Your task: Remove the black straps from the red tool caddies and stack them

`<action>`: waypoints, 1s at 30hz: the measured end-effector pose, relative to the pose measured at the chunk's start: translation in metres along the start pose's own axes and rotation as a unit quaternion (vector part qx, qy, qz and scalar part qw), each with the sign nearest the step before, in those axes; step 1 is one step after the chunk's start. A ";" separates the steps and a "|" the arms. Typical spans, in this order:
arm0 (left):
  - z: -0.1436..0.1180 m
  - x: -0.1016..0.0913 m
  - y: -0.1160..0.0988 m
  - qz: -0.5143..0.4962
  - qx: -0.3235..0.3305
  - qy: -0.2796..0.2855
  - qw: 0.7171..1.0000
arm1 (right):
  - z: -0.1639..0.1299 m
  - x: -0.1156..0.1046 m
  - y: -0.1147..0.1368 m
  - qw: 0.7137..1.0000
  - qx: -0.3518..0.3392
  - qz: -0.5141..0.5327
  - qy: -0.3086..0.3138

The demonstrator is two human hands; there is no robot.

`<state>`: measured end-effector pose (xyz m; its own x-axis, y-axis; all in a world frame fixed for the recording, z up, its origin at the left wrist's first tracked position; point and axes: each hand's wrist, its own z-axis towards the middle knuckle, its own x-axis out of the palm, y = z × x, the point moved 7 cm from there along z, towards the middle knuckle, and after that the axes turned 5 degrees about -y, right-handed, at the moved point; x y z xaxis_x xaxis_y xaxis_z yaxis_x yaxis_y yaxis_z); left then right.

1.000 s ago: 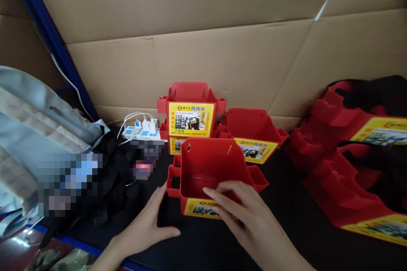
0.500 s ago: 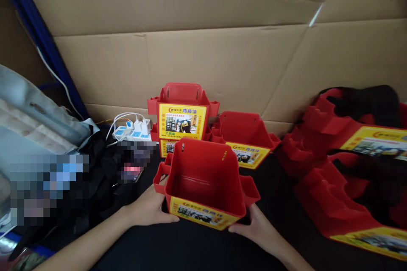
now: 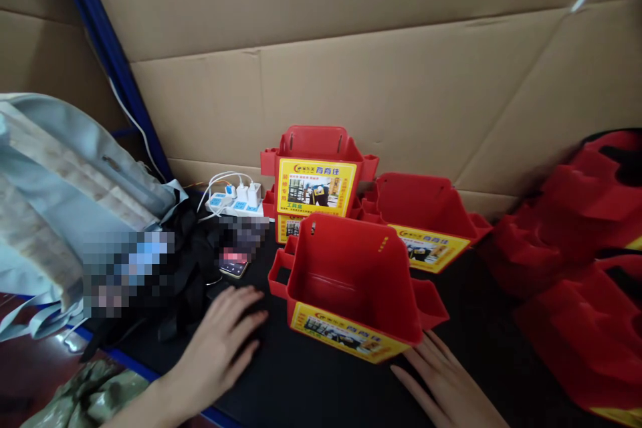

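Note:
A red plastic bin [image 3: 351, 281] with a yellow label on its front stands on the black tabletop [image 3: 321, 388], its open top toward me. My left hand [image 3: 221, 341] lies flat on the black surface just left of it, fingers spread, holding nothing. My right hand [image 3: 446, 384] rests palm down at the bin's front right corner, fingers apart, close to the bin but not gripping it. Behind stand a stack of two similar red bins [image 3: 315, 174] and one single red bin [image 3: 426, 214].
A heap of nested red bins [image 3: 576, 247] fills the right side. A white power strip with plugs [image 3: 233, 204], a phone [image 3: 233, 267], black cloth [image 3: 185, 274] and a grey bag [image 3: 65, 200] lie at the left. Cardboard sheets [image 3: 351, 47] form the back wall.
Both hands have let go of the near red bin's sides and now lie flat on the table either side of it. The bin stands on the surface.

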<state>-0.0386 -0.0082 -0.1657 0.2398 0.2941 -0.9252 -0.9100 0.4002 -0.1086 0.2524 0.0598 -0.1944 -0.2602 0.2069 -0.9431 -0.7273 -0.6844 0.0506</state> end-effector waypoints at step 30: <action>0.140 -0.174 -0.066 -0.484 0.033 -0.067 0.872 | 0.162 -0.174 0.089 0.906 0.044 0.379 -0.183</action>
<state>0.0272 0.0357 0.0532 0.9260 -0.1125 -0.3605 -0.2388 0.5651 -0.7897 0.1302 0.0767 0.0279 -0.8875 -0.0704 -0.4554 -0.2950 -0.6724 0.6789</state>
